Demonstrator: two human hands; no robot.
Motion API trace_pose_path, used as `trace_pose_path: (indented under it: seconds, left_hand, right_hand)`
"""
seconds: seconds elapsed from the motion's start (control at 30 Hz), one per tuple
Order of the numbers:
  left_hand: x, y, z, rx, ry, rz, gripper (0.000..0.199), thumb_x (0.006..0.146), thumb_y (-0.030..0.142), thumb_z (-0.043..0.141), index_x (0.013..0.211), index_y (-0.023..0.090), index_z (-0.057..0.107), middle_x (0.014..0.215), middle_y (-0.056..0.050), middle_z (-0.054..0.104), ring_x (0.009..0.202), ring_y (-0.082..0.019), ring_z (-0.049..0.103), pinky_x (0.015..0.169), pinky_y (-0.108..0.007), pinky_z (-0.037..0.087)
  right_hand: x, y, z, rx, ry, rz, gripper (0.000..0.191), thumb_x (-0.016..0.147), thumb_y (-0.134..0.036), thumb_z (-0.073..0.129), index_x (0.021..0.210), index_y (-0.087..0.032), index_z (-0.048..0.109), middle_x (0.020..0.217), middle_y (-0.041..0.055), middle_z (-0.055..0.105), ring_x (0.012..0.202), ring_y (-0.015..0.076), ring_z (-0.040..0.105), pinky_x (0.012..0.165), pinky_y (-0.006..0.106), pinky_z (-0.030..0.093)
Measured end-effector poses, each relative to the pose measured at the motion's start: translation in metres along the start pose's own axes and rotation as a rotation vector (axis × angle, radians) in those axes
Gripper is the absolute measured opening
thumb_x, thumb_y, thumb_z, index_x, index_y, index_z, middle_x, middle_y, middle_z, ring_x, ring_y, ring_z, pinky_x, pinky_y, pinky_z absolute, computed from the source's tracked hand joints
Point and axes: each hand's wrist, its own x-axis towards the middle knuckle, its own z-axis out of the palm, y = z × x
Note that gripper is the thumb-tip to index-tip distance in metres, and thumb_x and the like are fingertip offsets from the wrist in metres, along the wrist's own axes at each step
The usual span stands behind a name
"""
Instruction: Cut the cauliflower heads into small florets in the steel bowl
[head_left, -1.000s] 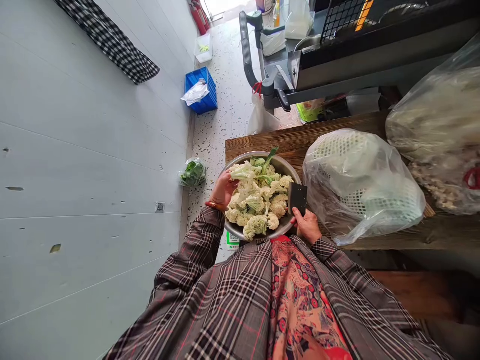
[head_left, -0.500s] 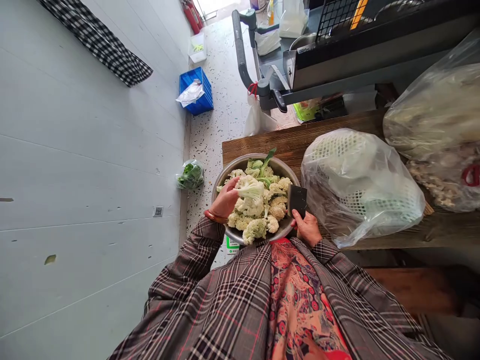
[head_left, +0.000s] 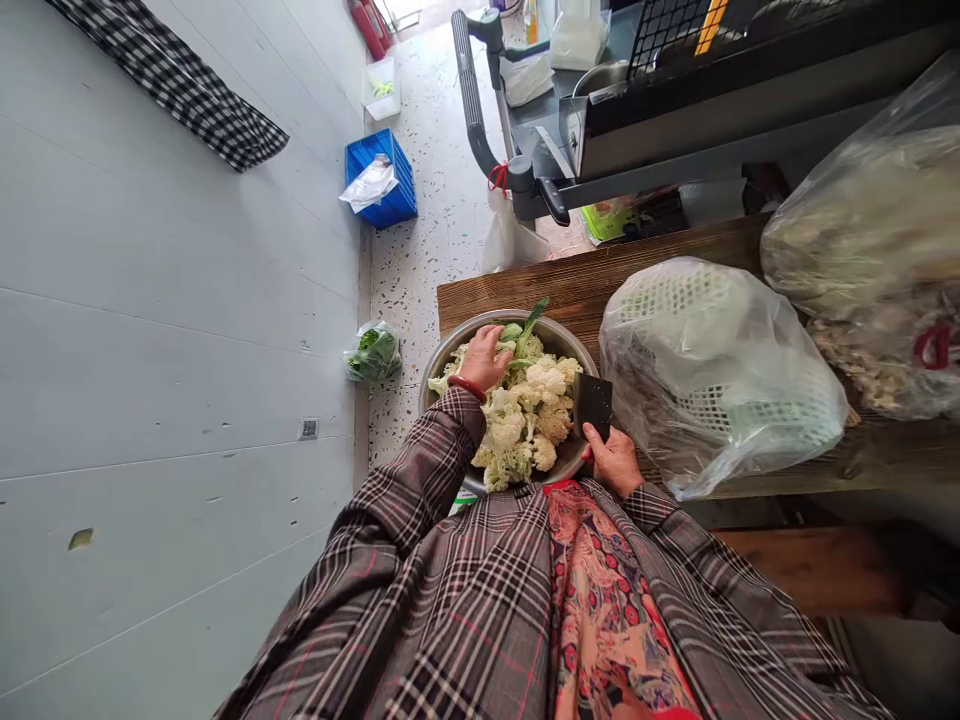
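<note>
1. Brown wooden desk beside a speckled floor carries a round steel bowl heaped with white cauliflower florets.
2. Left hand rests on the florets at the bowl's far left side, its grip spread loosely over them.
3. Right hand has its grip pressed around a dark flat cleaver, blade upright at the bowl's right rim.
4. Just right lies a clear plastic bag holding a white mesh basket.

No legible text (labels too blurred)
</note>
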Motion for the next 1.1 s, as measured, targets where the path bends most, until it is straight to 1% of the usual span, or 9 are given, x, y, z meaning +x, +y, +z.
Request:
trace_pose_path:
  seconds: [0.17,0.23,0.3,0.4,0.5,0.7,0.87,0.97,1.1]
  left_hand:
    - [-0.006,-0.007,0.017,0.277,-0.152,0.111,0.023,0.071,0.019,0.067,0.094,0.021,0.067,0.102,-0.010,0.063,0.104,-0.029,0.055,0.093,-0.044,0.043]
    - [-0.018,-0.008,0.019,0.244,-0.254,0.164,0.006,0.075,0.023,0.063,0.080,0.021,0.066,0.088,-0.008,0.064,0.092,-0.025,0.058,0.085,-0.040,0.045]
    - [-0.027,-0.011,0.018,0.141,-0.334,0.155,0.010,0.079,0.026,0.059,0.073,0.020,0.065,0.077,-0.005,0.062,0.078,-0.021,0.058,0.076,-0.035,0.046]
    - [-0.024,-0.018,0.013,0.064,-0.135,0.028,0.013,0.083,0.026,0.054,0.078,0.019,0.064,0.076,-0.004,0.061,0.070,-0.017,0.055,0.070,-0.032,0.046]
    - [-0.003,-0.021,0.009,0.110,0.101,0.000,0.020,0.081,0.028,0.058,0.096,0.016,0.064,0.093,-0.009,0.061,0.084,-0.021,0.057,0.079,-0.035,0.047]
    - [0.033,-0.001,0.024,0.275,-0.073,-0.033,0.055,0.071,0.041,0.072,0.120,0.020,0.061,0.122,-0.013,0.057,0.114,-0.032,0.049,0.099,-0.045,0.038]
    - [0.029,0.012,0.047,0.260,-0.085,-0.088,0.018,0.075,0.036,0.069,0.088,0.023,0.071,0.118,-0.009,0.059,0.115,-0.028,0.048,0.103,-0.044,0.033]
    - [0.024,0.008,0.041,0.041,0.014,-0.118,0.010,0.079,0.023,0.061,0.072,0.018,0.066,0.108,-0.008,0.063,0.108,-0.023,0.054,0.100,-0.038,0.037]
    - [0.015,-0.001,0.007,-0.452,0.162,-0.330,0.015,0.084,0.028,0.053,0.077,0.016,0.060,0.081,-0.003,0.063,0.079,-0.016,0.062,0.080,-0.032,0.049]
  right_hand:
    - [0.001,0.002,0.001,-0.035,0.018,-0.012,0.049,0.085,-0.061,0.041,0.054,-0.024,0.051,0.048,0.0026,0.061,0.049,0.0178,0.059,0.061,0.029,0.045]
    - [0.001,0.003,0.002,-0.051,0.022,-0.015,0.050,0.085,-0.061,0.041,0.053,-0.024,0.051,0.049,0.0028,0.061,0.051,0.0180,0.059,0.062,0.029,0.045]
    - [0.001,0.004,0.002,-0.066,0.026,-0.031,0.051,0.086,-0.061,0.040,0.051,-0.024,0.050,0.048,0.0030,0.061,0.052,0.0183,0.059,0.063,0.029,0.045]
    - [0.002,0.005,0.001,-0.071,0.028,-0.052,0.050,0.086,-0.059,0.040,0.051,-0.025,0.051,0.048,0.0032,0.061,0.053,0.0187,0.059,0.064,0.030,0.045]
    - [0.002,0.005,0.001,-0.081,0.028,-0.050,0.051,0.086,-0.059,0.039,0.050,-0.024,0.051,0.048,0.0034,0.061,0.052,0.0187,0.059,0.063,0.030,0.045]
    - [0.002,0.004,0.003,-0.090,0.059,-0.062,0.053,0.087,-0.058,0.041,0.049,-0.023,0.051,0.046,0.0029,0.060,0.049,0.0168,0.057,0.059,0.028,0.043]
    - [0.002,0.004,0.003,-0.084,0.081,-0.088,0.052,0.086,-0.056,0.042,0.047,-0.022,0.052,0.047,0.0031,0.060,0.050,0.0163,0.058,0.058,0.027,0.043]
    - [0.002,0.005,0.002,-0.071,0.074,-0.088,0.052,0.086,-0.056,0.042,0.048,-0.022,0.052,0.047,0.0032,0.060,0.049,0.0162,0.058,0.058,0.027,0.043]
    - [0.003,0.009,0.002,-0.064,0.056,-0.087,0.051,0.086,-0.057,0.041,0.050,-0.022,0.052,0.047,0.0033,0.061,0.049,0.0170,0.058,0.059,0.028,0.043]
